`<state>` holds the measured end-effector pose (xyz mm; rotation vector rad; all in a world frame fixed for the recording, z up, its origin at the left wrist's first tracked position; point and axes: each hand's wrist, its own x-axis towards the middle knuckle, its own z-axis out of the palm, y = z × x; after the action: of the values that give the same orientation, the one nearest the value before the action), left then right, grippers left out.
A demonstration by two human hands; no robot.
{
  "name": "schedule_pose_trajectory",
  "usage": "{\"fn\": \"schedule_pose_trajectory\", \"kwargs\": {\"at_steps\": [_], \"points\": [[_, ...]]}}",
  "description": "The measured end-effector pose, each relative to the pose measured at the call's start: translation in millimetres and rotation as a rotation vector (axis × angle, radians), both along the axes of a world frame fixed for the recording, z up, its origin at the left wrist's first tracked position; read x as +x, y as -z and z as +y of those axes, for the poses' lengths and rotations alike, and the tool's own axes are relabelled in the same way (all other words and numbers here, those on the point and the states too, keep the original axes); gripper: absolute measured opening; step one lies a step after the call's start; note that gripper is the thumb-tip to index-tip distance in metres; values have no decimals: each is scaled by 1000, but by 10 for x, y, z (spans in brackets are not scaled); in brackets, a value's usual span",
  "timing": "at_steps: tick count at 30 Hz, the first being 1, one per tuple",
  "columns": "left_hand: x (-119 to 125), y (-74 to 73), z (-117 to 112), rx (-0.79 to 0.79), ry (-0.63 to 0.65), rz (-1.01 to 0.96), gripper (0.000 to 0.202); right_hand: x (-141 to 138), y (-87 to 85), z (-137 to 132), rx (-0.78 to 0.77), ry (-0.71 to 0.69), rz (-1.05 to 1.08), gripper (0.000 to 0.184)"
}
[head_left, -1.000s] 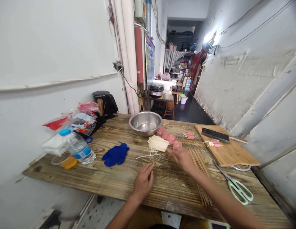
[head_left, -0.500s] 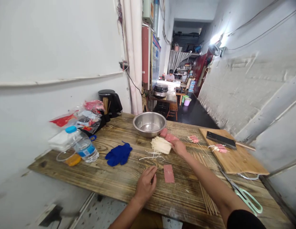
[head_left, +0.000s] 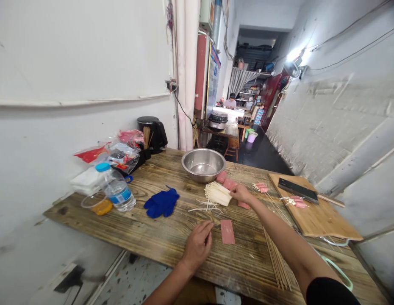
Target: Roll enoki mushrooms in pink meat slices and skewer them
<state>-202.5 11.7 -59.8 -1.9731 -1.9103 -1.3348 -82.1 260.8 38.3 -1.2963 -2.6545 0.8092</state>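
Head cam: R hand (head_left: 242,193) is stretched fwd, palm-down, at enoki (head_left: 217,194)

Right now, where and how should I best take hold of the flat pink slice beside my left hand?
I'd pinch the pink slice by its near short edge, coming in low from your side. It lies flat on the table, with that edge facing you and uncovered, so lifting there should peel it up.
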Motion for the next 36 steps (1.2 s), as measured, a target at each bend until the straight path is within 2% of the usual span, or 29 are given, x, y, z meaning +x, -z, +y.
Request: {"fn": "schedule_pose_trajectory", "kwargs": {"at_steps": [4, 10, 15, 21, 26, 29, 33, 36], "points": [[-31, -84, 153, -64, 43, 18, 36, -48, 25, -45, -196, 81, 29, 15], [-5, -420, 806, -192, 90, 228, 40, -95, 24, 42, -348, 150, 56, 22], [28, -466, 1199, -315, 102, 339, 47, -98, -8, 83, -412, 148, 68, 24], [-4, -419, 1299, -372, 96, 388, 41, -94, 42, 108, -446, 118, 94, 26], [-12, -403, 1313, -373, 79, 410, 45, -1, 56, 146, -488, 27, 154, 21], [-13, -414, 1324, -383, 79, 417, 40, 25, 47, 158, -500, -21, 162, 22], [-9, -412, 1340, -376, 90, 418, 33, -20, -4, 143, -492, -65, 152, 20], [-15, -380, 1328, -347, 94, 407, 32, -39, -117, 116, -449, -93, 133, 19]]}}
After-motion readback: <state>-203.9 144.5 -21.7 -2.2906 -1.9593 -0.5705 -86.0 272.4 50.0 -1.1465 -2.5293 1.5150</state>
